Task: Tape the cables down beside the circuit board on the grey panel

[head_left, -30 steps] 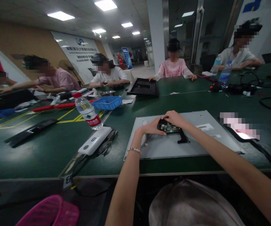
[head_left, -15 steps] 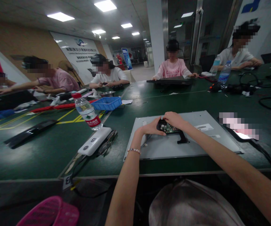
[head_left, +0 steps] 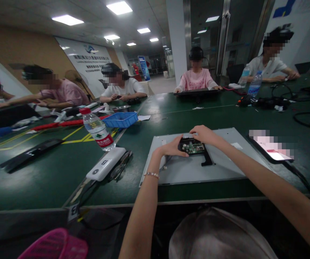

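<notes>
Bracketing the circuit board from nine o'clock, the left hand spreads thumb from fingers; the right hand curls at twelve, whether pinching I cannot tell.

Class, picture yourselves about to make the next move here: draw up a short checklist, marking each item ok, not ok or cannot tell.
1. Left hand at the left end of the black-framed green circuit board: ok.
2. Right hand at the board's far side: ok.
3. Firm grip by both hands: cannot tell; contact is partly hidden.
4. Flat grey metal panel lying under the board, on the dark green table: ok.
5. Whole board in sight: not ok; fingers cover parts of its edge.
6. Clear plastic bottle capped and apart from the panel: ok.
</notes>
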The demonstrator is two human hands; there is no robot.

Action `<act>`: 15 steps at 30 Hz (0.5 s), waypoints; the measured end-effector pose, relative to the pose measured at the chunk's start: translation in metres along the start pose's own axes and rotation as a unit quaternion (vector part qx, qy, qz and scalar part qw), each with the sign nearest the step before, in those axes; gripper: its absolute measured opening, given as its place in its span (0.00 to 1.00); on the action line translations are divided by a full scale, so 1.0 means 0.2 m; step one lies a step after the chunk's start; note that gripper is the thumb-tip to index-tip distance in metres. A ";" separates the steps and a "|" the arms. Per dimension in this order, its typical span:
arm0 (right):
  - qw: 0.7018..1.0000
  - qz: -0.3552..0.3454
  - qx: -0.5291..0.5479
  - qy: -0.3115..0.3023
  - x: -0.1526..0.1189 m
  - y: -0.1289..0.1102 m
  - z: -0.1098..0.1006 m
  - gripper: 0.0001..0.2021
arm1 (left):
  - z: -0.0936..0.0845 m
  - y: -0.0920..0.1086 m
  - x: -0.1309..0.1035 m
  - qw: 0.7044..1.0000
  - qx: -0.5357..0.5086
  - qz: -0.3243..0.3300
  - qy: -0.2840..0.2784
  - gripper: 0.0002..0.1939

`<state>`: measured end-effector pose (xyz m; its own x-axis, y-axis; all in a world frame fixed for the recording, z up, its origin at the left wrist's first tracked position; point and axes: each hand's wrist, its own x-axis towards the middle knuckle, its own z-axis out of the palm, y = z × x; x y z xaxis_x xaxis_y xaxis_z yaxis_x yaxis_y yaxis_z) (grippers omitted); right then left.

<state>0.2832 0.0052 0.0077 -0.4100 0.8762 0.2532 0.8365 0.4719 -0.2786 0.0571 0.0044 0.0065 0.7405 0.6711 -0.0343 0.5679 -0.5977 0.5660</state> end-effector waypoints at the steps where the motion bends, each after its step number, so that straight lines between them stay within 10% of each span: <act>1: 1.000 0.003 0.004 0.003 -0.03 0.03 -0.03 0.15 | 0.00 0.00 0.00 1.000 0.003 -0.003 -0.001 0.61; 8: 0.992 0.119 0.026 -0.023 -0.29 0.28 -0.11 0.15 | 0.01 0.04 0.01 0.998 0.048 -0.038 -0.007 0.57; 15: 0.984 0.153 0.084 -0.047 -0.36 0.34 -0.04 0.16 | 0.07 0.15 0.04 0.983 0.147 0.043 0.100 0.38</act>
<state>0.3734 -0.0262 -0.0219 -0.1866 0.9812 0.0494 0.8573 0.1872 -0.4796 0.0854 -0.0136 0.0107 0.7210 0.6683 0.1832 0.6078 -0.7369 0.2959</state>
